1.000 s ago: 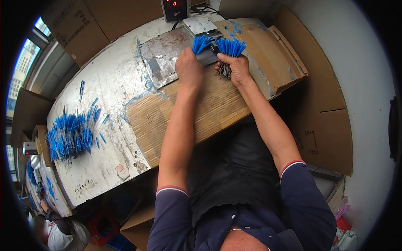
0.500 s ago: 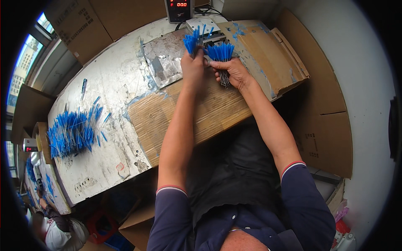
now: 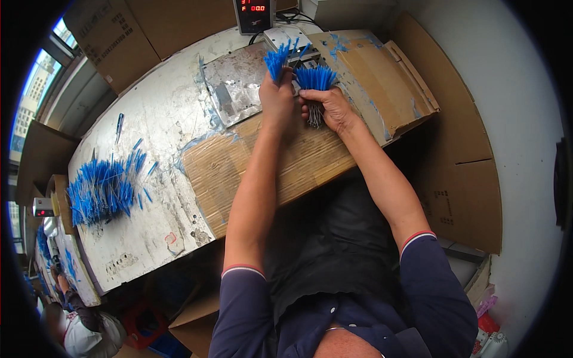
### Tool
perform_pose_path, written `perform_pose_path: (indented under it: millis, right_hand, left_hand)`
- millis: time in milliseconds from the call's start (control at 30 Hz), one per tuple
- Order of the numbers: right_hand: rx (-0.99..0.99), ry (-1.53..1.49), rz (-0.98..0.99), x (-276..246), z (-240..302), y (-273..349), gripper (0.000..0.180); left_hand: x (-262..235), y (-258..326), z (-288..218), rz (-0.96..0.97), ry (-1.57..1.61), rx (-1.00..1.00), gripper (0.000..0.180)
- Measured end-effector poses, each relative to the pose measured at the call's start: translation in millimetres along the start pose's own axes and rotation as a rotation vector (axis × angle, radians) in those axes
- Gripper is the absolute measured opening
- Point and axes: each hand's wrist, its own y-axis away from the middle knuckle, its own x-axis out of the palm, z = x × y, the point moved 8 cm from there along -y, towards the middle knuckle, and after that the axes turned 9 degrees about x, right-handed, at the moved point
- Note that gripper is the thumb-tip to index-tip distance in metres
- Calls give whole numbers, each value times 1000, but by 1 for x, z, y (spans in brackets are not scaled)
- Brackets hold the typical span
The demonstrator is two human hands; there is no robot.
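My left hand (image 3: 276, 98) grips a bunch of thin blue-tipped sticks (image 3: 278, 58) that fan out above the fist. My right hand (image 3: 327, 107) holds a second bunch of blue-tipped sticks (image 3: 315, 79), blue ends up, grey lower ends (image 3: 314, 116) showing below the fingers. Both hands are close together, almost touching, over the far end of a cardboard sheet (image 3: 286, 164) on the worktable (image 3: 155, 131), next to a grey metal plate (image 3: 236, 95).
A large loose pile of blue sticks (image 3: 101, 188) lies at the table's left end. A small device with a red digit display (image 3: 253, 13) stands at the far edge. Cardboard panels (image 3: 459, 149) line the right side. Another person (image 3: 77, 328) is at lower left.
Both hands have drawn together and moved slightly toward me; the two bunches, spread apart a second ago, now stand side by side.
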Motion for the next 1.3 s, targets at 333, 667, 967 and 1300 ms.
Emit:
perform_pose_path:
  millis: [333,667,967,1300]
  right_hand:
    - [-55,79,-3,1,-3,2,12]
    - [-236,206,-78,7,22,-2,19]
    - [-224,201,-208,-9,20,-8,15]
    - [-229,189,-335,-31,29,-29,11]
  left_hand:
    - [-74,-1,-19,-652,-324,268,17]
    - [-21,5,-28,-289,-496,453,15]
    - [-18,4,-19,-232,-461,393,13]
    - [-36,-1,-14,-323,-405,259,12]
